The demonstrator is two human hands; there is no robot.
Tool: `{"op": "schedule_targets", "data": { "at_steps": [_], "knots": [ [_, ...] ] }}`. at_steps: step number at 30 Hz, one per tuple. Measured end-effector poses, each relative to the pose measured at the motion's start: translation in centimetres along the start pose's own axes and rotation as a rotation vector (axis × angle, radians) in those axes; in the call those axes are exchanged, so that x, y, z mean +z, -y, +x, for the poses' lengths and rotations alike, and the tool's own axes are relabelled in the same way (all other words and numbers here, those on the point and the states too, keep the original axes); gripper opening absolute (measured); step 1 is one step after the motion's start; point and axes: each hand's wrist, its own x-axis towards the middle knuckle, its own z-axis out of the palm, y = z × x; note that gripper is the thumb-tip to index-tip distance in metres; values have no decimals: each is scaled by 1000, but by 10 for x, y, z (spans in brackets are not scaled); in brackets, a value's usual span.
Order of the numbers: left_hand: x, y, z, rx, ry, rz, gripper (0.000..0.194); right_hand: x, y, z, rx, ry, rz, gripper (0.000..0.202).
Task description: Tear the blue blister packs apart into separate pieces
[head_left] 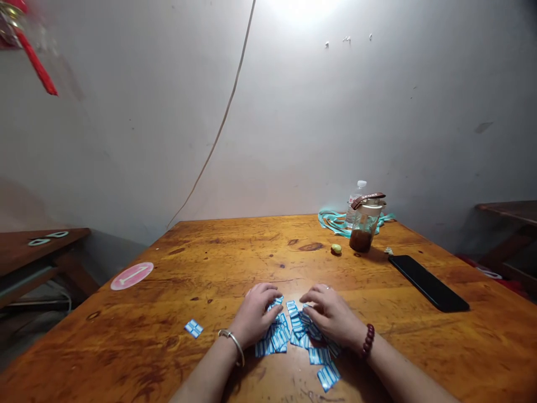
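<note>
Two small heaps of blue-and-white striped cards lie on the wooden table, split by a narrow gap. My left hand, with a silver bangle at the wrist, cups the left heap from its outer side, thumb and fingers apart. Over the right heap of cards arches my right hand, its thumb also away from the curved fingers; a ring and a dark red bead bracelet are on it. Both palms are hidden. One loose card lies off to the left, and another card sits nearer me.
The wooden table meets a grey wall. At right are a black phone, a tumbler with dark liquid, a clear bottle, turquoise straps and a small yellowish object. A pink round sticker is at left.
</note>
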Motion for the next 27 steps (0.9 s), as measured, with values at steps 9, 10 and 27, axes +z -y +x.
{"op": "schedule_targets", "data": {
  "at_steps": [9,10,27],
  "knots": [
    [-1,3,2,-39,-5,-48,17,15,34,-6,-272,179,-102,18],
    [-1,3,2,-34,9,-48,17,16,31,-5,-270,172,-106,14],
    [-3,-2,-7,88,333,-16,43,12,0,0,4,-39,-183,32]
  ]
}}
